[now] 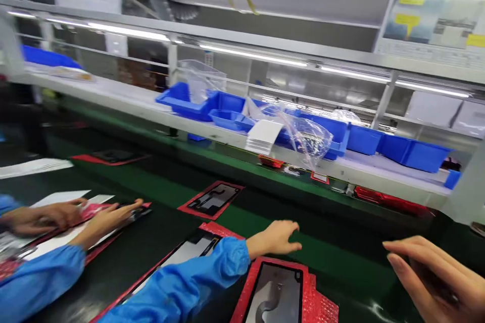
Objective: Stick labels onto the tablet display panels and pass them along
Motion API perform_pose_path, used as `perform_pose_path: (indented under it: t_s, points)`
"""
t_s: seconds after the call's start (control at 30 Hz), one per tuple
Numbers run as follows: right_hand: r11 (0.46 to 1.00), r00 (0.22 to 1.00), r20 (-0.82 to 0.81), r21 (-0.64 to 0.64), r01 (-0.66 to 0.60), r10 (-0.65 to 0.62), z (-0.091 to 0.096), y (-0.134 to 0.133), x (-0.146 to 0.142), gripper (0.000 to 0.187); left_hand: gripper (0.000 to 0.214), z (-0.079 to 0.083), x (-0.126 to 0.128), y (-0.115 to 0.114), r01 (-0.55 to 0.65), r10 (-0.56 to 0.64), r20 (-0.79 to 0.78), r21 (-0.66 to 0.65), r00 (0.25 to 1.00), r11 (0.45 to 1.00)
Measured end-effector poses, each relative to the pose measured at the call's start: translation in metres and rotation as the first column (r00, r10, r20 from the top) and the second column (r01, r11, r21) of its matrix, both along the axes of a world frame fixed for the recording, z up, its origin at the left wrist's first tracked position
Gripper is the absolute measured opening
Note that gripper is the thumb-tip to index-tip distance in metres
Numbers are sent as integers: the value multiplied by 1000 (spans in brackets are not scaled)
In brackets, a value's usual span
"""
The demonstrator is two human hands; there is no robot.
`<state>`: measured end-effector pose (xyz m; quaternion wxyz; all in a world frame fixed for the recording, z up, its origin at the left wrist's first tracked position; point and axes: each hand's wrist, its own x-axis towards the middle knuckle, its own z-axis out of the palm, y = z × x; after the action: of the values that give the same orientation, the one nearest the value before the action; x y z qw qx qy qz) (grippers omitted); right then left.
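I saw the panel point(287, 297) laid on wrap point(326, 310) at lower centre; what remained, I couldn't tell. Left hand point(276, 238), centre, and right hand point(441, 275), lower right, had fingers apart, visibly holding nothing.

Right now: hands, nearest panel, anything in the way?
Left hand open; right hand half-curled. Panel on red bubble wrap near left hand. Blue sleeve overlaps another panel.

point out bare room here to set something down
Bare: the green strip between left hand and right hand; the dark surface between a co-worker's hand and the panel left of the blue sleeve. Crowded: around that sleeve, with another panel to its right; the shelf, lined with blue bins.
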<state>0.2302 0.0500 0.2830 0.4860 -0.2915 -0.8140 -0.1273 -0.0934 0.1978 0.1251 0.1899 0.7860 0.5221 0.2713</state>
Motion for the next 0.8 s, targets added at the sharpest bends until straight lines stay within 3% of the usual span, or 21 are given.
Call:
perform_pose_path:
  t_s: [0.1,0.2,0.27,0.37,0.43,0.53,0.7,0.8]
  points:
    - [973,976,153,142,-180,158,59,21,-63,6,36,72,-44,-10,-275,210,283,213,936,938]
    - [939,943,275,229,-255,188,92,59,-124,12,36,141,-99,-19,-537,319,576,258,753,803]
    - [951,921,386,259,-171,61,103,81,-169,20,33,179,-131,-21,-618,317,708,211,631,757]
    - [955,800,552,285,85,-236,113,101,-238,34,38,220,-158,-16,-565,291,805,66,517,822]
    - [932,729,588,294,212,-351,119,108,-275,41,44,236,-163,-10,-441,272,830,-35,488,897]
    - [914,685,606,266,305,-405,128,117,-305,38,44,244,-160,-1,-243,212,862,-107,460,964]
    - [906,657,626,248,343,-420,136,121,-302,37,50,246,-153,9,-52,123,918,-112,378,992]
    - [917,721,573,171,360,-389,138,122,-296,34,40,246,-150,17,-30,112,935,-108,336,994]
